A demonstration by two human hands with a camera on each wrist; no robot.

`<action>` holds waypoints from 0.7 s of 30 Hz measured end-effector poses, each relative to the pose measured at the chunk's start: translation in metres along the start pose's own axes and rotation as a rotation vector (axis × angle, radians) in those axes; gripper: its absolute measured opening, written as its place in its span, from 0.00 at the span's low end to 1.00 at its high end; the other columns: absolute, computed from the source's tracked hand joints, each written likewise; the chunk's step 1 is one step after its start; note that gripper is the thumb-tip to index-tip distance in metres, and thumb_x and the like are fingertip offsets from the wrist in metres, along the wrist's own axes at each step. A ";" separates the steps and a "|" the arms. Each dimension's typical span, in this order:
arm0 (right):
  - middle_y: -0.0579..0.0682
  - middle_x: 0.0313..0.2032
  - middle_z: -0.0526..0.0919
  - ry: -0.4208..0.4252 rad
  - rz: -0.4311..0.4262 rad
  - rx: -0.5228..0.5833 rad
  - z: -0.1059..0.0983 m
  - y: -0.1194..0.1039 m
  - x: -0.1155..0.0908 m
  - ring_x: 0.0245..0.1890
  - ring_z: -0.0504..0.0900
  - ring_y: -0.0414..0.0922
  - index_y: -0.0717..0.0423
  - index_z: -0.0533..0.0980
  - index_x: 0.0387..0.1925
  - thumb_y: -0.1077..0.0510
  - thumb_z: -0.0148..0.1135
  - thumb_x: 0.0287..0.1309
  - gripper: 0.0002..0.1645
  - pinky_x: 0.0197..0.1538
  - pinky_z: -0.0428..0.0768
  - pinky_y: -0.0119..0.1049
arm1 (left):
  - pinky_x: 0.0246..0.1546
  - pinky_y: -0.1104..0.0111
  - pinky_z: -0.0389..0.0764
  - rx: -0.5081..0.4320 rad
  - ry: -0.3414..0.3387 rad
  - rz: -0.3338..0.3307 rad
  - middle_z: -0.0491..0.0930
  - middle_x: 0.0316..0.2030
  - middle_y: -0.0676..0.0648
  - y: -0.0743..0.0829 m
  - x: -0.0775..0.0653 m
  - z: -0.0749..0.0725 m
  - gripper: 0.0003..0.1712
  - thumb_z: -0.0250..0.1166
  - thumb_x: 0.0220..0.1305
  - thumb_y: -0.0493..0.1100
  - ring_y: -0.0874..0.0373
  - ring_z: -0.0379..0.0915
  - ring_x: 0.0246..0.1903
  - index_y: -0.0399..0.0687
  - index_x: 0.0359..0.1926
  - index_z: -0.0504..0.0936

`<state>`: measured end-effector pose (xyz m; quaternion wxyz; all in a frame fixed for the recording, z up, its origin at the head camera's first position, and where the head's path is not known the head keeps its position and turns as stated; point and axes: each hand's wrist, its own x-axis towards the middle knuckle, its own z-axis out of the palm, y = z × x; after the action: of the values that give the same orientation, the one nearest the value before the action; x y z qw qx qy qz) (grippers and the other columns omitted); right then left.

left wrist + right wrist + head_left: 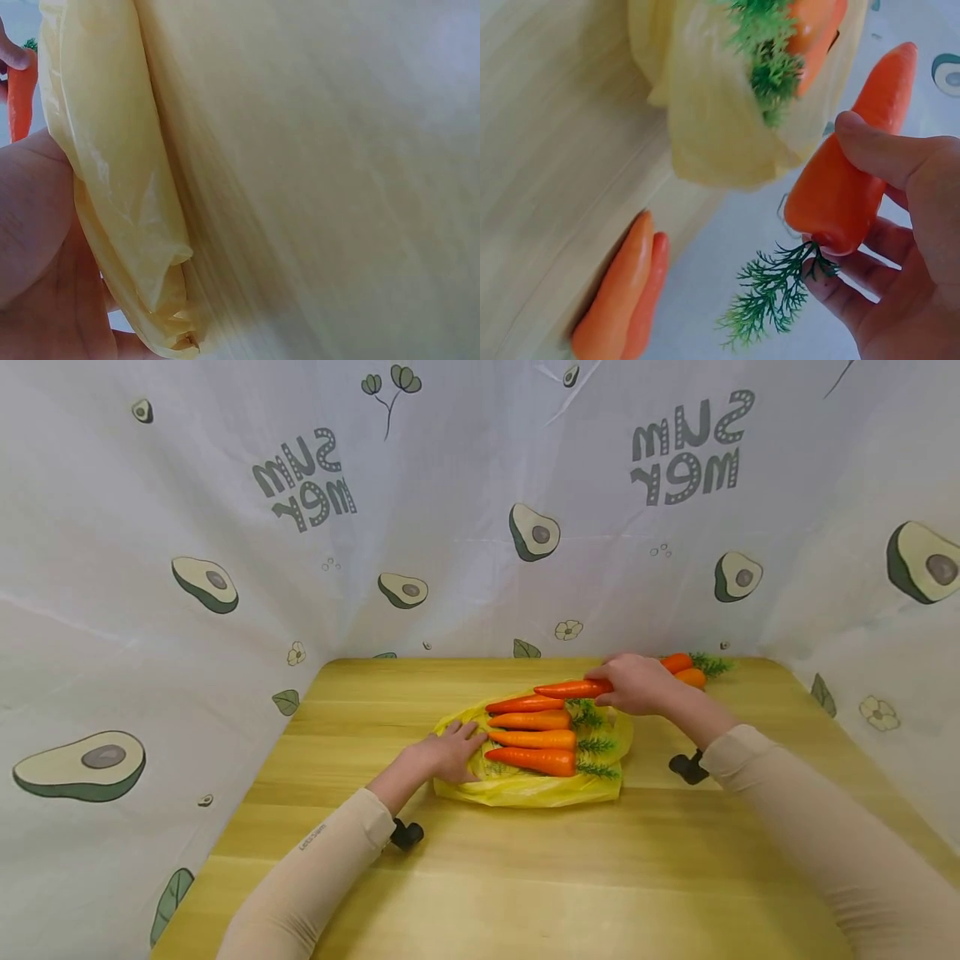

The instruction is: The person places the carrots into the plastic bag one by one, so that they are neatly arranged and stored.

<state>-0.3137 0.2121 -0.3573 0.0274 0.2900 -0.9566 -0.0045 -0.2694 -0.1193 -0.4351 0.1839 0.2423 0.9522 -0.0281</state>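
My right hand (637,683) grips a red-orange carrot (851,165) with a green leafy top, above the far edge of a yellow plastic bag (525,793). In the right wrist view the thumb lies across its body and the fingers are behind it. Several orange and red carrots (532,740) lie side by side on the bag, tips toward my left hand and tops to the right. My left hand (452,753) rests on the bag's left end with fingers extended, close to the tips. In the left wrist view the bag's folded edge (124,165) lies against that hand.
Two more carrots (619,292) lie together on the wooden table (480,877), at its far right behind my right hand. A white curtain (450,485) printed with avocados surrounds the table's back and sides. Dark wrist-camera mounts (407,835) hang under both wrists.
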 end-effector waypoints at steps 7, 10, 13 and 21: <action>0.50 0.36 0.81 -0.011 -0.053 -0.018 0.006 -0.013 0.013 0.34 0.78 0.48 0.51 0.84 0.53 0.51 0.75 0.57 0.22 0.34 0.81 0.46 | 0.72 0.40 0.58 0.003 -0.006 0.005 0.42 0.81 0.48 0.000 -0.002 0.001 0.49 0.62 0.68 0.64 0.44 0.37 0.80 0.60 0.81 0.50; 0.49 0.34 0.79 -0.019 -0.078 -0.016 0.008 -0.017 0.021 0.32 0.76 0.47 0.50 0.85 0.50 0.52 0.75 0.57 0.19 0.33 0.80 0.45 | 0.71 0.40 0.59 0.008 -0.006 0.002 0.42 0.81 0.48 0.000 -0.002 -0.001 0.48 0.61 0.69 0.64 0.45 0.37 0.80 0.59 0.81 0.50; 0.49 0.34 0.79 -0.022 -0.097 -0.012 0.009 -0.020 0.028 0.33 0.76 0.48 0.49 0.85 0.48 0.52 0.75 0.56 0.18 0.34 0.80 0.46 | 0.71 0.39 0.59 0.007 -0.005 -0.002 0.42 0.81 0.48 0.000 -0.003 -0.003 0.48 0.61 0.69 0.63 0.44 0.37 0.80 0.59 0.81 0.50; 0.54 0.44 0.84 -0.065 -0.089 0.006 0.016 -0.025 0.041 0.43 0.81 0.53 0.51 0.84 0.55 0.50 0.75 0.57 0.25 0.43 0.83 0.53 | 0.71 0.39 0.59 0.002 -0.008 0.000 0.43 0.81 0.48 0.001 -0.001 -0.002 0.47 0.61 0.69 0.63 0.45 0.37 0.80 0.60 0.81 0.50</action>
<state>-0.3346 0.1684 -0.3719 -0.0047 0.3321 -0.9432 -0.0124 -0.2687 -0.1185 -0.4331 0.1875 0.2421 0.9515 -0.0299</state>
